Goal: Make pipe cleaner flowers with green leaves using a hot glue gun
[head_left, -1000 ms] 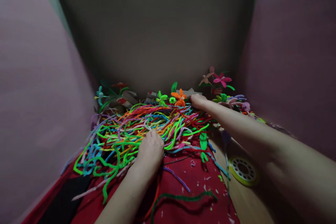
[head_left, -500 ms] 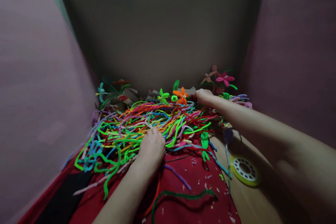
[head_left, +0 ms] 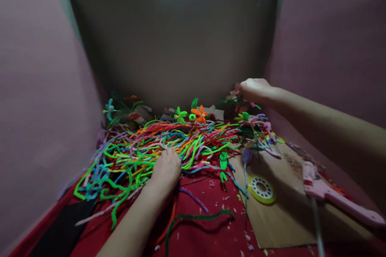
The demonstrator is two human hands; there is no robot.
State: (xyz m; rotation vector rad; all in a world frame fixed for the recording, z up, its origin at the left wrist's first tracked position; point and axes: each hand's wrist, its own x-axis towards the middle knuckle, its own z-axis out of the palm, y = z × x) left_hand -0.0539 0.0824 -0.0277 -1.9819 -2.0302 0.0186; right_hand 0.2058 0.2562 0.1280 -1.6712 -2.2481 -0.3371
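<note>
A tangled heap of colourful pipe cleaners (head_left: pixel 144 140) spreads over the red cloth. My left hand (head_left: pixel 167 166) rests on the heap's near side, fingers curled and pressed down among the strands; the fingertips are hidden. At the back right my right hand (head_left: pixel 256 88) is raised and closed, beside a pale pink pipe-cleaner flower (head_left: pixel 233 94); whatever is in its fingers cannot be made out. An orange flower (head_left: pixel 200 115) and a bright green flower (head_left: pixel 181 115) stand behind the heap. On the near cloth lies a dark green pipe cleaner (head_left: pixel 202 217).
On the right, a cardboard sheet (head_left: pixel 283 229) carries a yellow tape roll (head_left: pixel 261 189), a purple bud on a stem (head_left: pixel 246 156) and a pink glue gun (head_left: pixel 328 192). A blue flower (head_left: pixel 109 106) stands back left. Pink walls (head_left: pixel 36 88) flank both sides.
My right hand has moved right and up, from beside the orange flower to the pale pink flower. My left hand stays on the heap. The view has shifted, bringing the glue gun into sight.
</note>
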